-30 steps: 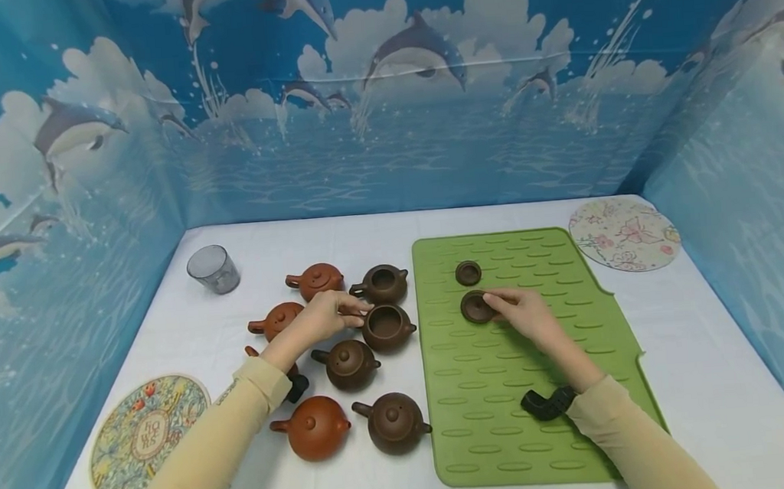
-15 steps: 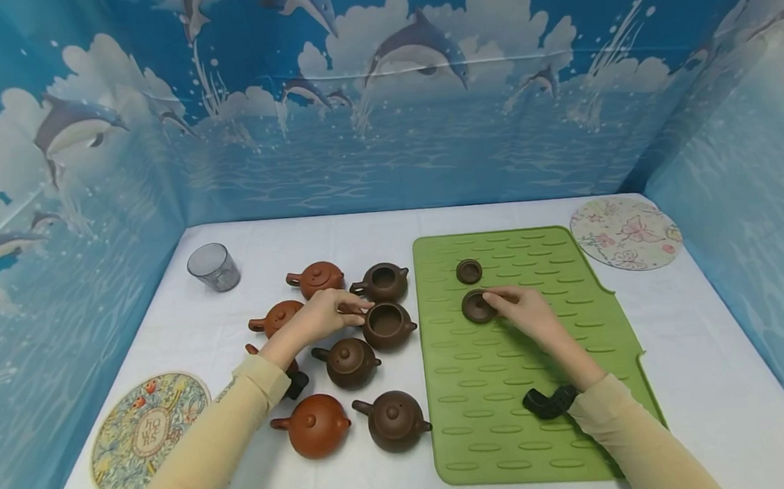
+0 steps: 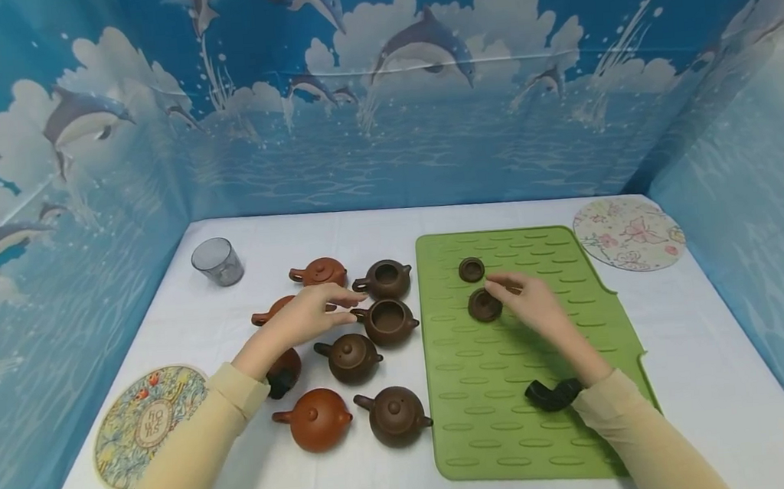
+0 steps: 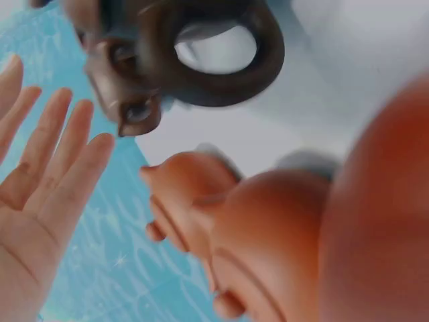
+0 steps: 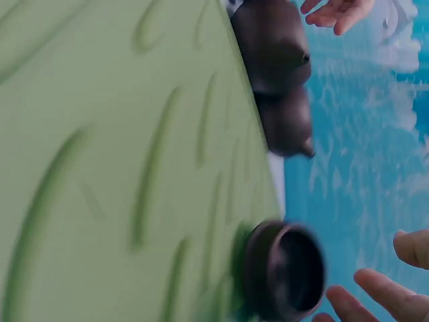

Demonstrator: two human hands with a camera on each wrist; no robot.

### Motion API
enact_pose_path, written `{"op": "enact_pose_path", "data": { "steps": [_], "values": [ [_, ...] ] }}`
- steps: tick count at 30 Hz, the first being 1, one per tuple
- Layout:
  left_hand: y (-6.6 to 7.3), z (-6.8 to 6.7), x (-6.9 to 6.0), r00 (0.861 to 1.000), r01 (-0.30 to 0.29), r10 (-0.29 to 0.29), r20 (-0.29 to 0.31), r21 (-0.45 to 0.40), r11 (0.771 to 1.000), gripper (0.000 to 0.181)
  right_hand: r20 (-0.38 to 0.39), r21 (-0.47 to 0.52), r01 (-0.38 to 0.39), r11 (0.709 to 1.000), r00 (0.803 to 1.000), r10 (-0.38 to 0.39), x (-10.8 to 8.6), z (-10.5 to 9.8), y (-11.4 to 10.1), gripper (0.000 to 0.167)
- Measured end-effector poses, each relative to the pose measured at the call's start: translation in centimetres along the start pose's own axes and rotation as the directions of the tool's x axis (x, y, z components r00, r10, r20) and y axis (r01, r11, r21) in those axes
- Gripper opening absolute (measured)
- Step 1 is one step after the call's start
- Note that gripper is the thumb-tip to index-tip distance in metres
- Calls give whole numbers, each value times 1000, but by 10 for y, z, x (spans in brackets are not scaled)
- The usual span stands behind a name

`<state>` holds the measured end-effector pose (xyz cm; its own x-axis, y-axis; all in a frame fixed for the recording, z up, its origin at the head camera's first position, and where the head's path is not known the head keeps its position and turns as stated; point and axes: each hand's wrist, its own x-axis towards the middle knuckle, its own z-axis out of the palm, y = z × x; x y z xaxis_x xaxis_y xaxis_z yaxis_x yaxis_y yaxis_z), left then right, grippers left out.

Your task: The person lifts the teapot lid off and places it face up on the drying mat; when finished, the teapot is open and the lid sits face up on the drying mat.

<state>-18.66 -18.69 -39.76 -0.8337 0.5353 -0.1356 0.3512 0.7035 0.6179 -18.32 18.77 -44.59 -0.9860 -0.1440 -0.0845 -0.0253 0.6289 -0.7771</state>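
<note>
My left hand (image 3: 310,312) hovers at the handle side of a brown lidless teapot (image 3: 391,340), fingers straight and holding nothing. In the left wrist view its fingers spread apart from a dark looped handle (image 4: 271,64). A second lidless brown teapot (image 3: 389,292) stands just behind. Over the green mat (image 3: 458,377), my right hand (image 3: 533,306) has its fingertips beside an upturned brown lid (image 3: 483,306). The right wrist view shows a gap between those loose fingers and the lid's rim (image 5: 261,272). Another upturned lid (image 3: 472,270) lies farther back.
Two lidded brown teapots (image 3: 353,361) (image 3: 396,419) and several reddish ones, including an orange teapot (image 3: 318,423), crowd the mat's left side. A grey glass (image 3: 217,263) stands back left. Round patterned mats lie left (image 3: 150,425) and back right (image 3: 629,233).
My left hand has let go of the lidless teapot and drawn back left with fingers straightened. My right hand has released the lid, which sits slightly farther right, and moved a little off it.
</note>
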Motion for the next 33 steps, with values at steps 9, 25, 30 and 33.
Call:
{"op": "enact_pose_path", "data": {
  "steps": [9,25,30,33],
  "values": [
    [-7,-2,-35,995,70,-72,66,38,997,30,28,138,157,978,986,-163,-9,29,-55,34],
    [-24,22,-44,999,29,-27,-40,55,998,30,346,107,418,902,835,-428,0,103,-115,25],
    [-25,24,-43,996,29,-23,-90,71,997,23,396,56,493,868,788,-472,6,114,-121,25],
    [-26,25,-43,994,28,-21,-107,68,997,21,409,28,547,837,757,-509,8,119,-123,25]
  ]
}}
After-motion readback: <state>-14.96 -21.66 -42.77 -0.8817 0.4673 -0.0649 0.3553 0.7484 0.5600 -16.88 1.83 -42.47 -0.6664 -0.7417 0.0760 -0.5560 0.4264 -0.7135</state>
